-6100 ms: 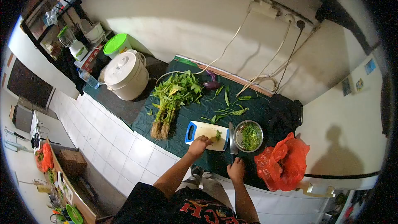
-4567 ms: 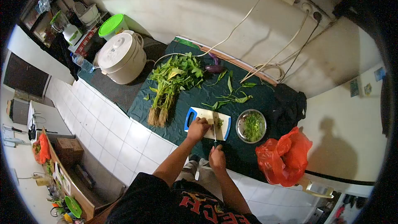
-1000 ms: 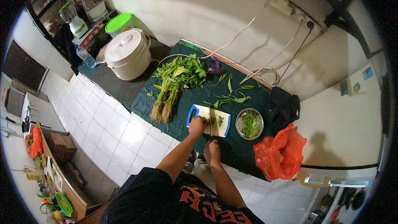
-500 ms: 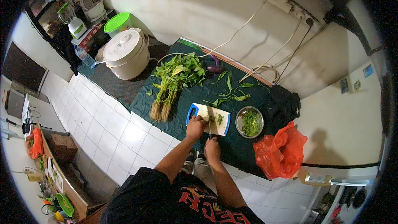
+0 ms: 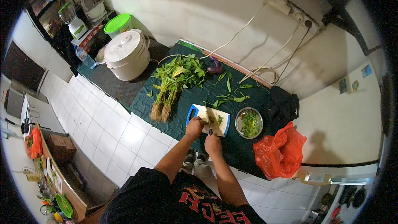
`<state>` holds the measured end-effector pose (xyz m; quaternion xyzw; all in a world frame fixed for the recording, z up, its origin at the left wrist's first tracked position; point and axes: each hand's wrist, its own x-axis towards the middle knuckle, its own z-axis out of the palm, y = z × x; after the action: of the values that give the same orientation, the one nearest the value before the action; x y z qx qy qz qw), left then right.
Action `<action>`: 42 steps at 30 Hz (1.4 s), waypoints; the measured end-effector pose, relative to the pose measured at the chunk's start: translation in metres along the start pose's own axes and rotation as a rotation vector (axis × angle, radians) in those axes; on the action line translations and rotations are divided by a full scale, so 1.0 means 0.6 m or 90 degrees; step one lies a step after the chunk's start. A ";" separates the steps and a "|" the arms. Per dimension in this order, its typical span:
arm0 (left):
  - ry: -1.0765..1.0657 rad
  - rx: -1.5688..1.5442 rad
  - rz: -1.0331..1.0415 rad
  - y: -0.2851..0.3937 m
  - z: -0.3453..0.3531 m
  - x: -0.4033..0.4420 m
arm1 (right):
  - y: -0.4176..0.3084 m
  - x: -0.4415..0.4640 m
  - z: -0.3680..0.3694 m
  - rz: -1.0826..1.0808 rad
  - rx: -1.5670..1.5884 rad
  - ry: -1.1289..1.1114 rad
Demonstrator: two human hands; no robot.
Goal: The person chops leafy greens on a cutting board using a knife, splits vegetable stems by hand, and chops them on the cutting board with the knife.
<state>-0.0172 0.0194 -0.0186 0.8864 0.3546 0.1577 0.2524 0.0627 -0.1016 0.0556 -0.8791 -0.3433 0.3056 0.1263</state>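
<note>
My right hand is closed round the handle of a knife, whose blade lies across the white cutting board with blue ends. On the board's left part rests my left hand, fingers closed on something I cannot make out beside the blade. Chopped greens lie right of the blade. A metal bowl holding cut greens stands to the right of the board. Behind and left of it is a bunch of leafy greens with roots.
Loose green leaves and an eggplant lie behind the board. A red plastic bag stands on the right, near a black cloth. At the back left is a white rice cooker. White cables run along the wall.
Earlier the knife lay between board and bowl, with my right hand at its handle. Now it is over the board in that hand. Since half a second ago, hands and knife have shifted only slightly.
</note>
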 end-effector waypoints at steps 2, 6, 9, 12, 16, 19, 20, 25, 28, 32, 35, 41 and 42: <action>-0.006 0.007 0.021 -0.017 0.011 0.006 | -0.008 0.002 -0.004 0.002 0.005 0.025; -0.010 -0.110 -0.021 -0.020 0.010 0.003 | 0.031 -0.013 0.063 0.047 0.032 0.000; 0.028 -0.163 -0.055 -0.021 0.017 -0.001 | 0.028 -0.013 0.064 0.049 0.044 0.021; 0.010 -0.119 -0.116 -0.006 0.000 0.002 | -0.001 0.004 0.014 -0.007 0.031 0.030; 0.019 -0.122 -0.155 -0.001 -0.014 0.007 | -0.003 0.007 0.011 -0.045 0.011 0.017; 0.022 -0.158 -0.124 -0.007 -0.013 -0.004 | 0.013 -0.031 0.052 0.004 0.011 0.055; 0.026 -0.158 -0.112 -0.007 -0.009 -0.009 | 0.023 -0.030 0.065 0.007 0.012 0.051; 0.032 -0.109 -0.071 -0.009 0.001 -0.016 | -0.018 -0.003 0.000 -0.015 0.017 0.013; -0.004 -0.072 -0.017 -0.027 0.002 -0.018 | -0.024 -0.005 -0.002 -0.017 -0.022 -0.011; 0.019 -0.123 -0.049 -0.016 -0.013 -0.027 | 0.009 -0.029 0.065 -0.012 0.039 0.042; 0.036 -0.145 -0.102 -0.008 -0.026 -0.023 | -0.005 -0.016 0.049 -0.040 0.069 0.081; 0.023 -0.093 -0.170 0.009 -0.045 -0.024 | -0.018 -0.025 0.031 -0.016 0.033 0.031; 0.003 -0.073 -0.183 0.013 -0.053 -0.027 | -0.011 -0.034 0.047 0.008 0.032 0.050</action>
<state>-0.0385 0.0137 0.0102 0.8102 0.4690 0.1422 0.3216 0.0300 -0.1101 0.0457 -0.8891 -0.3246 0.2804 0.1594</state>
